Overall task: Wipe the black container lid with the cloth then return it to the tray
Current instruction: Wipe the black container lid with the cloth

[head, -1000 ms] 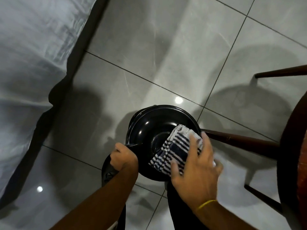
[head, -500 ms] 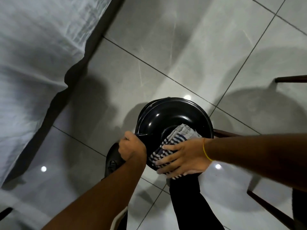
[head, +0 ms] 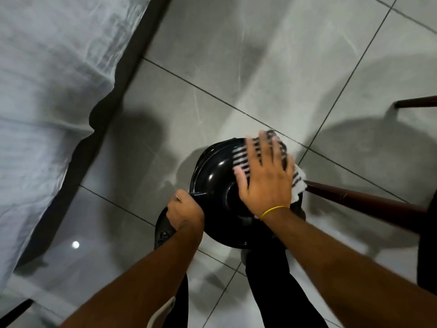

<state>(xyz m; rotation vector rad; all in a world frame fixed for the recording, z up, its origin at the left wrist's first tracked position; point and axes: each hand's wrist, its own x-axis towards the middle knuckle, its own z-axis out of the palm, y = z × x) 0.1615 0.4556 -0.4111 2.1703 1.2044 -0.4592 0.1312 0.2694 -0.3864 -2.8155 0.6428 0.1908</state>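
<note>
The round, glossy black container lid (head: 214, 178) is held over the floor with its hollow side facing me. My left hand (head: 184, 210) grips its near-left rim. A striped black-and-white cloth (head: 242, 158) lies across the far right part of the lid. My right hand (head: 266, 179) lies flat on the cloth, fingers spread and blurred, pressing it against the lid. A yellow band circles that wrist. No tray is in view.
Grey tiled floor (head: 248, 67) lies below. A bed with a pale sheet (head: 47, 91) fills the left side. Dark wooden chair legs (head: 366, 204) reach in from the right. My dark trousers (head: 267, 292) and a black shoe (head: 163, 230) are beneath the lid.
My right hand has swept the cloth from the near side of the lid to its far right part, and now points away from me. My left hand keeps its grip on the rim.
</note>
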